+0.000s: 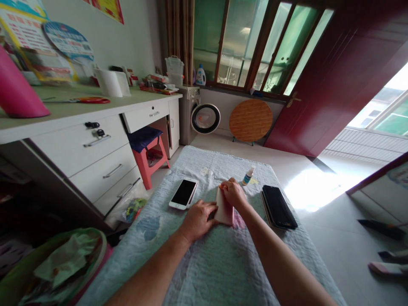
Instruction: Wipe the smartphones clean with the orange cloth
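Note:
A pale pink phone (pixel 225 213) lies on the cloth-covered table, what looks like its plain back facing up. My left hand (pixel 199 217) grips its lower left side, with fingers at the edge and thumb near the bottom corner. Over the phone's upper part, my right hand (pixel 235 193) is closed, fingertips pressed down near the top edge. A bit of something orange (pixel 220 187) shows under those fingertips; most of it is hidden. To the left lies a white phone (pixel 184 194) with a dark screen. A small spray bottle (pixel 248 176) stands just beyond my right hand.
Black phones or cases are stacked (pixel 279 207) at the table's right side. The quilted cloth (pixel 210 272) covers the table. Left are a white desk (pixel 95 148), a red stool (pixel 148 163) and a waste bin (pixel 102 250). A washing machine (pixel 188 110) with its door open stands behind.

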`<state>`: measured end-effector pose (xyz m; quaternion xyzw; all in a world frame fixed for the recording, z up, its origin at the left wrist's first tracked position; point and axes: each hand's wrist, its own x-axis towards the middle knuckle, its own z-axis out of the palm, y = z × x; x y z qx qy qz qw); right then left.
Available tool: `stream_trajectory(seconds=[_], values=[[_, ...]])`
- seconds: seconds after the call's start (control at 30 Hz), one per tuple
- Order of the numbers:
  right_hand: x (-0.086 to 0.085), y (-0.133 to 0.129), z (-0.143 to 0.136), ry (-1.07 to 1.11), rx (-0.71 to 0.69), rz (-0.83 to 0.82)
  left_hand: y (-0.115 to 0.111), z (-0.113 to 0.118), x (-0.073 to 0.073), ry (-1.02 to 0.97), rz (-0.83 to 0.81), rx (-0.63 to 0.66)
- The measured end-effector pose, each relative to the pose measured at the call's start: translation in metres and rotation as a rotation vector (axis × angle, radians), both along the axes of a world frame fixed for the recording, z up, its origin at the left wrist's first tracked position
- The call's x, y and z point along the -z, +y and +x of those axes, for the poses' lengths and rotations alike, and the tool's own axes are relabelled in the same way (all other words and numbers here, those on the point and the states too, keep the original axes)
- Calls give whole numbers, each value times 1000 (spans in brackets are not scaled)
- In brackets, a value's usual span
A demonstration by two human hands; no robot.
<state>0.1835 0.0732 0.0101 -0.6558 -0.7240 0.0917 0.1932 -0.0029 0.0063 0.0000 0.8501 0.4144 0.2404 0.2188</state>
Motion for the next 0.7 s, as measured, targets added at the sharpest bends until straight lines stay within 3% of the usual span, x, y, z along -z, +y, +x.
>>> stream_trajectory(seconds=[0.37, 0.5, 0.6, 0.7], values=[[-19, -66, -8, 47, -315, -101, 2, 0, 6, -79, 10, -54], [-18, -86, -7, 118, -427, -142, 2, 1, 7, -53, 1, -84], [-15, -89, 0, 120, -444, -137, 2, 0, 8, -40, 9, -84], [-10, -80, 12, 86, -359, -92, 2, -1, 8, -9, 6, -41]])
